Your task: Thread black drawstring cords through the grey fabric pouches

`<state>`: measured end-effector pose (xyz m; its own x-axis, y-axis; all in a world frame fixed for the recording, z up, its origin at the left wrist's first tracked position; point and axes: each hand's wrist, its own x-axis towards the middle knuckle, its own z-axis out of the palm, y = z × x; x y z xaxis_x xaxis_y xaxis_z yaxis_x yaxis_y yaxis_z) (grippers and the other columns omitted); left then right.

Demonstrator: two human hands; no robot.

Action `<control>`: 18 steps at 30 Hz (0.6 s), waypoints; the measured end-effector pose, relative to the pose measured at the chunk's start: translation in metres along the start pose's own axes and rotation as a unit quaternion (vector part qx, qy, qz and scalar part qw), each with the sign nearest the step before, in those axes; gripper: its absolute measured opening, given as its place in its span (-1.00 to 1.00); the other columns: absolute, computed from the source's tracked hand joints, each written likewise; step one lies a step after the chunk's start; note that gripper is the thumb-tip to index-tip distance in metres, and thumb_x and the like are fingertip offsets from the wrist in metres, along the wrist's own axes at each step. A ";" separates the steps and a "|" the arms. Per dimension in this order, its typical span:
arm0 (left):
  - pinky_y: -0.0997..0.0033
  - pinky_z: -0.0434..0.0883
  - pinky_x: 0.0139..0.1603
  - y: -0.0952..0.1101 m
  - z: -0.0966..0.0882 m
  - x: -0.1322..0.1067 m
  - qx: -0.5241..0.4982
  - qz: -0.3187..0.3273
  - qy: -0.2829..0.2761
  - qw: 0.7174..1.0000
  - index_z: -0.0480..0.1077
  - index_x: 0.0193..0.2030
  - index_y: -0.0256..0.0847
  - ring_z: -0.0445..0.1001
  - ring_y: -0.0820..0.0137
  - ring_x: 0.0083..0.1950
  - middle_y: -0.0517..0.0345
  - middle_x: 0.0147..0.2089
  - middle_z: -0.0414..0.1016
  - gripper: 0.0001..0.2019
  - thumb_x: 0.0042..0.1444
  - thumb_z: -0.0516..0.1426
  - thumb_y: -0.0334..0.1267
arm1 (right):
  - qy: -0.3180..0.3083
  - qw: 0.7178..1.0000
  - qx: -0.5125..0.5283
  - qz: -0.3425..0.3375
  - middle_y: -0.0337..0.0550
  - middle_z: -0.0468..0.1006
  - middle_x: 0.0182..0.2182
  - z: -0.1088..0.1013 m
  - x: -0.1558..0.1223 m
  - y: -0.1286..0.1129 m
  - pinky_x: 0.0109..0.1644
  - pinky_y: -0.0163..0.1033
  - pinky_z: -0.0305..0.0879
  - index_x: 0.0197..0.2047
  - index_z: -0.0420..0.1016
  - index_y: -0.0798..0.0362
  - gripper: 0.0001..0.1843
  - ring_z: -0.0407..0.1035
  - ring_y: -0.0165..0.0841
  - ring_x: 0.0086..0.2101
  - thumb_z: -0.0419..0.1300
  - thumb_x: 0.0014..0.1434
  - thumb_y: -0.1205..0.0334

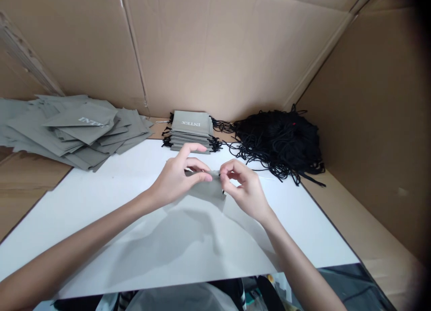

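Observation:
A small grey fabric pouch (210, 192) is held up over the white board between my two hands. My left hand (178, 176) pinches its top edge between thumb and fingers, with the index finger raised. At the pouch's right upper corner, my right hand (244, 189) has thumb and fingertips pressed together on a bit of black cord (221, 175). Only a short dark piece of that cord shows; the fingers cover the rest.
Behind my hands stands a stack of grey pouches (191, 122) printed INTEX, black cord ends at its sides. Loose grey pouches (77, 126) are heaped at left. A tangle of black cords (279, 142) lies at right. Cardboard walls (218, 46) enclose the white board (134, 266).

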<state>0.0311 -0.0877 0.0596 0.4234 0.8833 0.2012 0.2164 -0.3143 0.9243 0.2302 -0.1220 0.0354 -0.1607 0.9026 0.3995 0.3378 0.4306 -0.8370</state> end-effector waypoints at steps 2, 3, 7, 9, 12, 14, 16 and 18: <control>0.34 0.37 0.04 0.001 0.001 0.000 0.019 0.021 -0.038 0.999 0.18 0.18 -0.05 0.57 0.33 -0.05 0.24 -0.13 0.64 -0.45 0.12 0.31 -0.23 | 0.055 0.997 0.034 0.028 -0.26 0.36 -0.34 0.005 -0.001 0.007 -0.35 -0.33 0.19 -0.28 0.31 0.00 -0.94 0.25 -0.41 -0.37 0.12 0.25 0.33; 0.32 0.36 0.08 0.002 0.001 0.001 0.027 0.029 -0.063 0.997 0.15 0.23 -0.05 0.54 0.32 0.02 0.20 -0.05 0.62 -0.41 0.13 0.30 -0.21 | 0.085 0.995 0.043 0.040 -0.26 0.35 -0.35 0.006 -0.001 0.011 -0.36 -0.33 0.17 -0.28 0.30 0.00 -0.94 0.22 -0.41 -0.40 0.11 0.26 0.29; 0.27 0.35 0.14 0.006 -0.014 0.006 0.024 0.047 -0.120 0.991 0.16 0.27 -0.10 0.40 0.23 0.24 0.02 0.21 0.47 -0.43 0.20 0.24 -0.05 | 0.184 0.974 0.102 0.081 -0.24 0.39 -0.35 0.000 0.003 0.026 -0.31 -0.31 0.15 -0.35 0.34 0.03 -0.86 0.21 -0.40 -0.38 0.19 0.20 0.17; 0.25 0.36 0.14 0.007 -0.028 0.011 -0.002 0.051 -0.090 0.995 0.25 0.21 -0.15 0.40 0.21 0.24 -0.04 0.23 0.45 -0.52 0.27 0.16 0.05 | 0.217 0.960 0.148 0.093 -0.23 0.41 -0.34 -0.009 0.005 0.033 -0.28 -0.32 0.16 -0.38 0.35 0.03 -0.82 0.23 -0.40 -0.37 0.23 0.15 0.13; 0.22 0.37 0.14 0.006 -0.050 0.016 -0.042 0.050 -0.037 0.997 0.36 0.09 -0.22 0.48 0.22 0.14 -0.09 0.16 0.50 -0.56 0.34 0.03 0.11 | 0.250 0.946 0.180 0.102 -0.26 0.40 -0.36 -0.023 0.007 0.040 -0.33 -0.33 0.14 -0.41 0.31 0.02 -0.77 0.21 -0.43 -0.41 0.25 0.10 0.09; 0.23 0.37 0.13 0.007 -0.060 0.016 -0.047 0.047 -0.029 0.997 0.41 0.02 -0.24 0.51 0.24 0.08 -0.08 0.07 0.55 -0.56 0.35 0.01 0.11 | 0.272 0.937 0.190 0.107 -0.27 0.38 -0.39 -0.029 0.008 0.042 -0.37 -0.35 0.11 -0.43 0.30 0.03 -0.75 0.19 -0.45 -0.44 0.26 0.06 0.08; 0.26 0.39 0.09 0.011 -0.064 0.013 -0.035 0.043 -0.049 0.997 0.45 -0.04 -0.23 0.52 0.27 0.02 -0.03 -0.02 0.58 -0.59 0.34 0.03 0.10 | 0.288 0.931 0.196 0.110 -0.29 0.34 -0.43 -0.032 0.007 0.042 -0.41 -0.36 0.09 -0.44 0.29 0.03 -0.74 0.15 -0.47 -0.48 0.27 0.03 0.09; 0.30 0.39 0.05 0.016 -0.063 0.007 -0.019 0.038 -0.090 0.995 0.47 -0.09 -0.22 0.51 0.29 -0.01 0.02 -0.06 0.59 -0.63 0.33 0.07 0.07 | 0.297 0.928 0.197 0.111 -0.32 0.31 -0.47 -0.032 0.007 0.041 -0.43 -0.36 0.08 -0.44 0.29 0.03 -0.74 0.12 -0.47 -0.51 0.27 0.04 0.09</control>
<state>-0.0175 -0.0644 0.0963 0.5886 0.7801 0.2122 0.1468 -0.3613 0.9208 0.2731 -0.0982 0.0158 0.4521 0.8596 0.2380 -0.0823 0.3058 -0.9485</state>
